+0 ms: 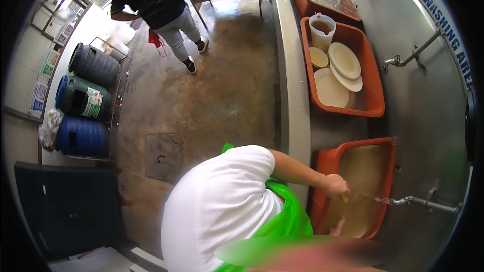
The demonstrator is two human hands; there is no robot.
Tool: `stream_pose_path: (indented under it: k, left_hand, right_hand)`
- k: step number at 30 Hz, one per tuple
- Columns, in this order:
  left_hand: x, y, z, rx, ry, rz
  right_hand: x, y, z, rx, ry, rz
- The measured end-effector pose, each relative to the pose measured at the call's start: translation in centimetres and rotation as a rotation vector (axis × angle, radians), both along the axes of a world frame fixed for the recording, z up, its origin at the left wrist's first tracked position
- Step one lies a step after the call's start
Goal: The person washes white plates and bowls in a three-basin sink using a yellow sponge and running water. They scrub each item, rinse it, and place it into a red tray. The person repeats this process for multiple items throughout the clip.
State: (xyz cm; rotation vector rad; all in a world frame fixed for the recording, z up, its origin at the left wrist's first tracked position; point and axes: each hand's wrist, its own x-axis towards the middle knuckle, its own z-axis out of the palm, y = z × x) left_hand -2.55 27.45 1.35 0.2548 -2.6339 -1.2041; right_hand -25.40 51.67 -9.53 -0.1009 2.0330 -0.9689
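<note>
L hand (337,185) clamped on small yellow item (345,199), 4 o'clock, over orange basin (322,160) w/ cloudy water (365,171); R hand (337,227) just below, partly hidden, grip can't tell. Blue lettering (431,4), 2 o'clock; label (94,102) on green barrel (70,93), 9 o'clock. Wet brown flr (217,100), centre.

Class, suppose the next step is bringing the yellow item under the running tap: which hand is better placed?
Probably the left. The left hand holds the yellow item close to the stream from the tap. The right hand, partly hidden, is farther from the water.
</note>
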Motion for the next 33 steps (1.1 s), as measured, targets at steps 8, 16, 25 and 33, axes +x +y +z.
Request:
stream_pose_path:
  k: [8, 16, 25, 33]
  left_hand:
    - [-0.7, 1.7, 0.0, -0.17, -0.112, 0.311]
    - [-1.1, 2.3, 0.1, -0.256, -0.193, 0.366]
    - [-1.4, 2.6, -0.7, -0.245, -0.134, 0.395]
    - [-1.4, 2.5, -0.5, -0.277, -0.149, 0.396]
  right_hand:
    - [-3.4, -4.8, -4.1, -0.084, 0.043, 0.083]
    - [-5.6, -8.0, -7.6, -0.132, 0.047, 0.145]
    - [-9.0, -11.2, -10.5, -0.143, 0.086, 0.198]
    - [-11.3, -14.7, -13.4, -0.172, 0.146, 0.218]
